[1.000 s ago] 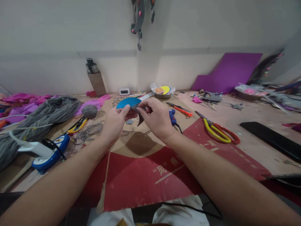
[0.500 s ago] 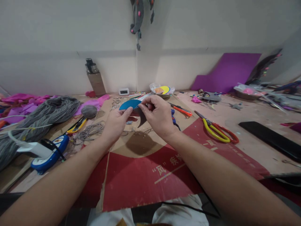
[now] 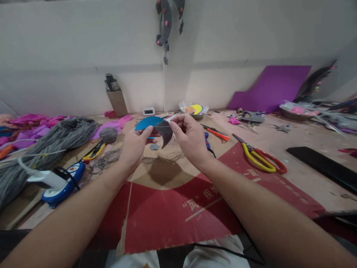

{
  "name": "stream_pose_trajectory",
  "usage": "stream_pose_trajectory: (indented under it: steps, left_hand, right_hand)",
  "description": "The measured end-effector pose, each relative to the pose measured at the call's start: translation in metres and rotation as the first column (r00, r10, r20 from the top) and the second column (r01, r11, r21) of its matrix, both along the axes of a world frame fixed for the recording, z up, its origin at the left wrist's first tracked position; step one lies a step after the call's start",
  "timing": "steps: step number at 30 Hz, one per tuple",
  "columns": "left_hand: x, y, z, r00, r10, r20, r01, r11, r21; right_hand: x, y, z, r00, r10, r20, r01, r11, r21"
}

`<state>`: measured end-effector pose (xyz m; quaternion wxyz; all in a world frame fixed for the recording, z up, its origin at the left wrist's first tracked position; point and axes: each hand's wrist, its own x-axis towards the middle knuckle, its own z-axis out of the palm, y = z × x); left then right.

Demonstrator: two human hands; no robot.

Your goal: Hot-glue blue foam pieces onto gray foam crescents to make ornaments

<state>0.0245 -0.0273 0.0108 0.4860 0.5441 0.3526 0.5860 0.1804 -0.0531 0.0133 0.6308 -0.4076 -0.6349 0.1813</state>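
Above the cardboard, my left hand (image 3: 135,145) pinches a crescent-shaped piece between thumb and fingers. One part of the crescent is smooth blue (image 3: 147,122); its other part is dark grey (image 3: 165,134) and tapers to a point hanging down. A thin strand (image 3: 164,126) runs across the grey part toward my right hand (image 3: 189,137), whose thumb and forefinger are closed on its end. Below lies a small grey star-shaped piece (image 3: 154,147) beside loose grey yarn (image 3: 107,160).
Scissors with yellow and red handles (image 3: 260,156) lie right, near a black case (image 3: 320,167). An orange cutter (image 3: 217,133) is beyond my right hand. Grey yarn (image 3: 61,137), a yellow cutter (image 3: 95,150) and a blue power strip (image 3: 64,190) lie left. Red-printed cardboard (image 3: 161,216) covers the front.
My right hand has drawn slightly away from the crescent, uncovering more of its grey part and the strand. My left hand has shifted slightly left with the crescent. The view has tilted a little.
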Motion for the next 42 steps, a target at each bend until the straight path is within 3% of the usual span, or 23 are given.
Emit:
stream_pose_trajectory:
  steps: [11, 14, 17, 21, 24, 30, 35, 40, 42]
  left_hand:
    - [0.001, -0.001, 0.003, 0.994, -0.104, 0.040, 0.105, 0.993, -0.044]
    - [0.000, -0.002, 0.001, 0.993, -0.113, -0.029, 0.112, 0.994, -0.014]
    - [-0.001, -0.001, -0.001, 0.988, -0.111, -0.105, 0.112, 0.994, 0.001]
    - [-0.003, 0.000, 0.001, 0.977, -0.193, -0.089, 0.191, 0.981, -0.028]
    - [-0.005, 0.002, 0.003, 0.960, -0.277, -0.037, 0.274, 0.959, -0.075]
    - [-0.007, 0.006, 0.007, 0.950, -0.308, 0.049, 0.312, 0.931, -0.187]
    - [-0.010, 0.010, 0.008, 0.943, -0.324, 0.070, 0.331, 0.917, -0.222]
    - [-0.014, 0.018, 0.002, 0.970, -0.209, 0.128, 0.234, 0.942, -0.241]
    - [-0.015, 0.021, 0.000, 0.976, -0.160, 0.147, 0.193, 0.948, -0.252]
  right_hand:
    - [0.002, 0.003, 0.004, 0.990, -0.094, 0.104, 0.099, 0.994, -0.037]
    - [0.001, 0.004, 0.005, 0.996, -0.064, 0.056, 0.068, 0.995, -0.077]
    - [0.001, 0.007, 0.005, 0.992, 0.044, -0.114, -0.064, 0.982, -0.178]
    - [0.004, 0.009, 0.005, 0.885, 0.219, -0.412, -0.359, 0.884, -0.301]
    - [0.008, 0.010, 0.006, 0.817, 0.266, -0.511, -0.488, 0.792, -0.367]
    - [0.013, 0.013, 0.007, 0.800, 0.255, -0.543, -0.522, 0.743, -0.419]
    - [0.013, 0.015, 0.006, 0.742, 0.317, -0.590, -0.613, 0.678, -0.405]
    - [0.011, 0.020, 0.006, 0.671, 0.341, -0.658, -0.697, 0.593, -0.404]
    - [0.011, 0.021, 0.006, 0.685, 0.313, -0.658, -0.681, 0.596, -0.426]
